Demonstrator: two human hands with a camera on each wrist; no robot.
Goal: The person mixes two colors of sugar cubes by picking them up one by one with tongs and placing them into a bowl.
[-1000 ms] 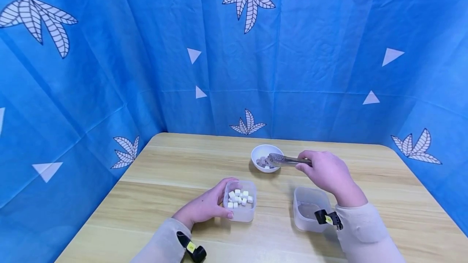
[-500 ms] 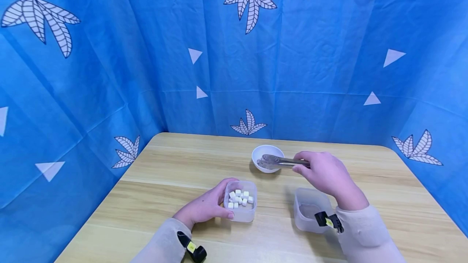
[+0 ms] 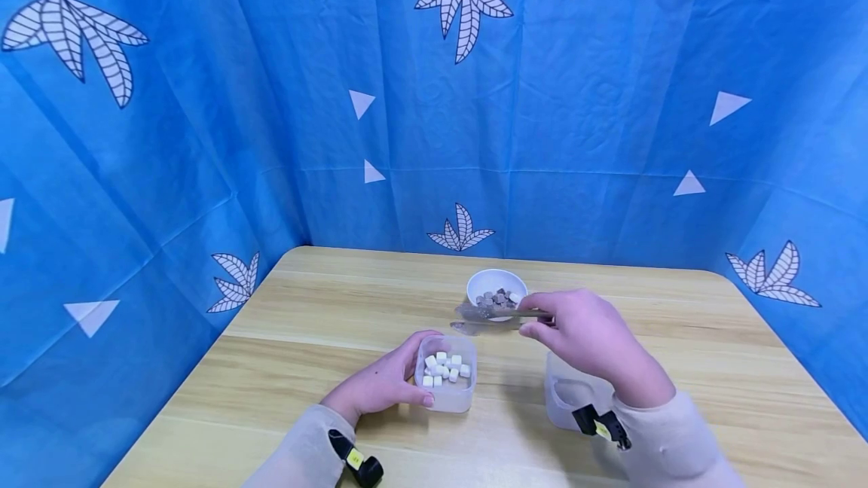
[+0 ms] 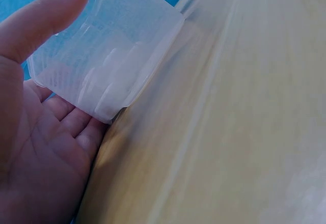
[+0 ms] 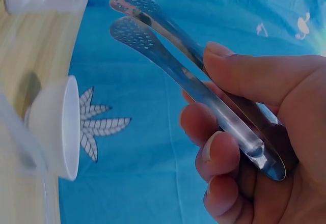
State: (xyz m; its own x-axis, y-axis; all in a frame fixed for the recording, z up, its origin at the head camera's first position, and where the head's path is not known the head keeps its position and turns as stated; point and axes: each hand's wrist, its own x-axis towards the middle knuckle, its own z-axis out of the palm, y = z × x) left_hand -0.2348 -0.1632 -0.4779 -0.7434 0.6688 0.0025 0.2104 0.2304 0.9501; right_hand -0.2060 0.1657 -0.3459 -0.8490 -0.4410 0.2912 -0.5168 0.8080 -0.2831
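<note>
My left hand (image 3: 380,386) holds a frosted plastic container (image 3: 453,401) on the table, thumb on its near side. Several white cubes (image 3: 441,369) lie inside it. In the left wrist view, the thumb and fingers of the left hand (image 4: 43,147) are on either side of the container (image 4: 122,40). My right hand (image 3: 597,337) grips metal tongs (image 3: 505,313) that overlap the near edge of a white bowl (image 3: 490,277). That bowl holds several grey-brown cubes (image 3: 498,298) and some white. The right wrist view shows the tongs (image 5: 204,89) pinched mid-length, their perforated tips slightly apart.
A second frosted plastic container (image 3: 561,401) stands partly under the right forearm. The wooden table (image 3: 285,352) has its far edge against a blue patterned curtain (image 3: 576,96). Another curtain face runs along the left.
The tongs came out of the bowl and moved left and toward me, their tips spreading apart. The right hand moved left with them. The left hand and its container stayed put.
</note>
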